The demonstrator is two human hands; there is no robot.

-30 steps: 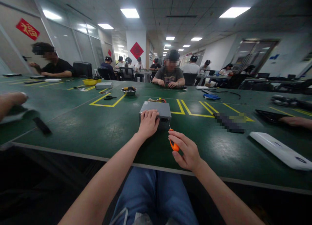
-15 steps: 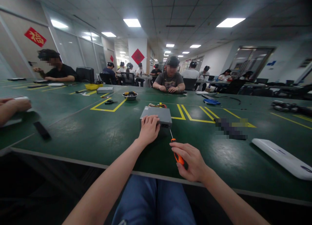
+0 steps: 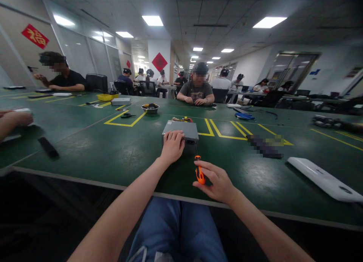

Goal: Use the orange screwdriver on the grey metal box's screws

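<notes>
1. Rows of ceiling lights (image 3: 270, 22) shine above a green bench (image 3: 99, 148) marked with yellow tape; through the head view, my only feed, I see a person in a dark T-shirt (image 3: 195, 91) seated across it.
2. Straight ahead on the bench sits a grey, box-shaped metal case (image 3: 187, 128), with multicoloured wires (image 3: 184, 119) at its far side and a black socket (image 3: 191, 142) on its near face.
3. My left hand (image 3: 172, 146) lies over the case's near top edge, fingers slightly bent; I cannot tell whether it grips or merely presses. I would bear down evenly so the case cannot skid.
4. My right hand (image 3: 218, 180) has its fingers curled lightly, thumb opposed, on an orange-and-black screwdriver (image 3: 200, 175), its thin shaft aimed at the case's lower right corner. Tip contact is too small to judge.
5. Good handling, I judge, wants the shaft square to the near face, with steady forward pressure before any twist.
</notes>
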